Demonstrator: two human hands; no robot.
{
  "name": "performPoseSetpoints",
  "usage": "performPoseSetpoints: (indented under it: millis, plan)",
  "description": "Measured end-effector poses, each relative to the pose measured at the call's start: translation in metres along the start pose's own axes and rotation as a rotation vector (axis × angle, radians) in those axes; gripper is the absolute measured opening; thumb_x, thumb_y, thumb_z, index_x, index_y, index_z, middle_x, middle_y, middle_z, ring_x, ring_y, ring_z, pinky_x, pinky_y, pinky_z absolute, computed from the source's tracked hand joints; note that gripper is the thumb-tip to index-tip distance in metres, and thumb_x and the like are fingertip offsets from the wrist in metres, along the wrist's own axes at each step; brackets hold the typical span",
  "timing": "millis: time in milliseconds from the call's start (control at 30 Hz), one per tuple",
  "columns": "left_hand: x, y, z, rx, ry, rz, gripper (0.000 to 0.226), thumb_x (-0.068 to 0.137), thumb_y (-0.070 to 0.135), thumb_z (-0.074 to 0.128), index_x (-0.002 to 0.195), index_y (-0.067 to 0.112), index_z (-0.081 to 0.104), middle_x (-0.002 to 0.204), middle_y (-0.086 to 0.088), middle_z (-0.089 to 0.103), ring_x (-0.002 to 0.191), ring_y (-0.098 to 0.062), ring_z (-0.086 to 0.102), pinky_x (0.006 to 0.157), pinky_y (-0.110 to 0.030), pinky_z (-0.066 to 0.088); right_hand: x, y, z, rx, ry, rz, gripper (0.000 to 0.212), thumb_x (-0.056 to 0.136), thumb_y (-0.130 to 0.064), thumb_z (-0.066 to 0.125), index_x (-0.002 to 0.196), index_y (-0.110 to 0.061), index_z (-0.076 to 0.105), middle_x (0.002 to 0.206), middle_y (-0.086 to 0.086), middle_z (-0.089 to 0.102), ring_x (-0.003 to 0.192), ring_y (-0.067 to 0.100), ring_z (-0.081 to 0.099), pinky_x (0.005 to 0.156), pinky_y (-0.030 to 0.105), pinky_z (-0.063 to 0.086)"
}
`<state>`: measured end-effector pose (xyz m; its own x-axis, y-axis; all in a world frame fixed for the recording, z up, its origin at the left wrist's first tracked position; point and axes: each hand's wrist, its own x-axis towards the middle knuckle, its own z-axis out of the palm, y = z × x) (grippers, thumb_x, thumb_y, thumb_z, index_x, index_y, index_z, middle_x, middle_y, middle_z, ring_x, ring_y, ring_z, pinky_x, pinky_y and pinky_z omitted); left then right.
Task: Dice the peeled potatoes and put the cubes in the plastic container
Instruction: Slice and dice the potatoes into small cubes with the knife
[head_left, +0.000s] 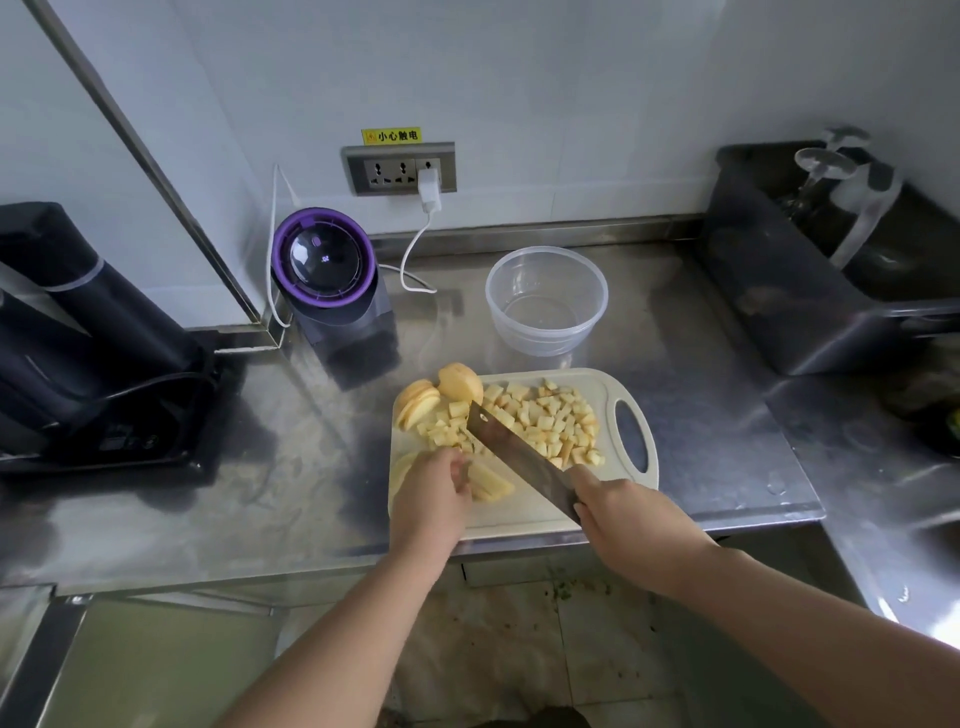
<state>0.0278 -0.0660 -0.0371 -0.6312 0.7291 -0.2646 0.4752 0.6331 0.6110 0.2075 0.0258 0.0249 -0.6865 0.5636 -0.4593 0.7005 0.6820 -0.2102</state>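
A person dices peeled potato at a steel worktop, seen from above, both bare forearms reaching in from the bottom of the frame. At centre, the right hand is clamped around the handle of a cleaver, the handle itself hidden inside the grip. The broad blade runs diagonally up and to the left across a pale cutting board, its tip among the cut pieces.

Just left of the blade, the left hand has its fingers curled down on a stack of potato slices at the lower left of the board, holding them in place. A heap of potato cubes covers the upper middle of the board, to the right of the blade. A potato half sits at the board's upper left corner, with a fanned, sliced piece beside it at the left edge. The board's handle slot faces the right of the frame.

The clear plastic container stands on the worktop just above the board, apart from it, with no cubes inside.

At upper left of centre a purple-lidded blender stands near the wall. Above it a white plug sits in a wall socket under a yellow warning label. A dark bin occupies the upper right, and a black appliance the left edge.
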Motion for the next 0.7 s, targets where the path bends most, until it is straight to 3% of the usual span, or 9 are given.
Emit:
performPoseSetpoints:
  millis: [133, 267, 367, 467, 600, 700]
  plan:
    - [0.015, 0.010, -0.015, 0.672, -0.144, 0.550, 0.053, 0.091, 0.014, 0.056, 0.142, 0.024, 0.042, 0.143, 0.001, 0.035, 0.126, -0.022, 0.040, 0.103, -0.035, 0.041, 0.003, 0.008, -0.001, -0.032, 0.066, 0.015, 0.032, 0.103, -0.018, 0.036, 0.133, -0.018, 0.028, 0.082, -0.002, 0.050, 0.052, 0.007, 0.044, 0.047, 0.020, 0.039]
    - [0.030, 0.016, -0.013, 0.999, -0.224, 0.767, 0.046, 0.092, 0.009, 0.047, 0.137, 0.017, 0.045, 0.141, -0.003, 0.042, 0.127, -0.025, 0.035, 0.100, -0.037, 0.035, 0.003, 0.013, -0.003, -0.008, 0.068, 0.045, 0.031, 0.103, -0.018, 0.037, 0.133, -0.018, 0.029, 0.081, 0.000, 0.057, 0.059, 0.014, 0.058, 0.058, 0.030, 0.056]
    - [0.038, 0.022, -0.013, 1.080, -0.266, 0.809, 0.043, 0.091, 0.011, 0.049, 0.134, 0.014, 0.047, 0.138, -0.004, 0.046, 0.127, -0.026, 0.036, 0.103, -0.037, 0.032, 0.001, 0.015, -0.005, -0.017, 0.087, 0.051, 0.027, 0.104, -0.020, 0.034, 0.130, -0.015, 0.037, 0.084, 0.000, 0.051, 0.070, 0.020, 0.061, 0.065, 0.033, 0.053]
    - [0.042, 0.027, -0.015, 1.114, -0.301, 0.801, 0.045, 0.090, 0.024, 0.055, 0.133, 0.014, 0.048, 0.137, -0.004, 0.048, 0.129, -0.025, 0.037, 0.107, -0.036, 0.028, -0.002, 0.015, -0.004, -0.104, 0.051, 0.025, 0.035, 0.104, -0.016, 0.037, 0.139, -0.013, 0.032, 0.086, -0.003, 0.040, 0.057, 0.013, 0.049, 0.056, 0.026, 0.048]
    - [0.032, 0.019, -0.014, 1.013, -0.282, 0.648, 0.051, 0.088, 0.041, 0.053, 0.133, 0.017, 0.050, 0.134, -0.004, 0.053, 0.128, -0.025, 0.041, 0.108, -0.037, 0.029, -0.002, 0.015, 0.001, 0.002, 0.023, 0.056, 0.028, 0.104, -0.019, 0.034, 0.131, -0.018, 0.032, 0.085, 0.002, 0.059, 0.064, 0.019, 0.062, 0.062, 0.034, 0.056]
    - [0.017, 0.010, -0.005, 0.853, -0.194, 0.487, 0.047, 0.087, 0.043, 0.053, 0.127, 0.018, 0.054, 0.126, -0.003, 0.059, 0.116, -0.022, 0.052, 0.102, -0.034, 0.036, -0.001, 0.010, 0.005, -0.003, -0.014, 0.050, 0.022, 0.102, -0.016, 0.035, 0.124, -0.020, 0.033, 0.090, 0.006, 0.062, 0.072, 0.023, 0.065, 0.065, 0.036, 0.056]
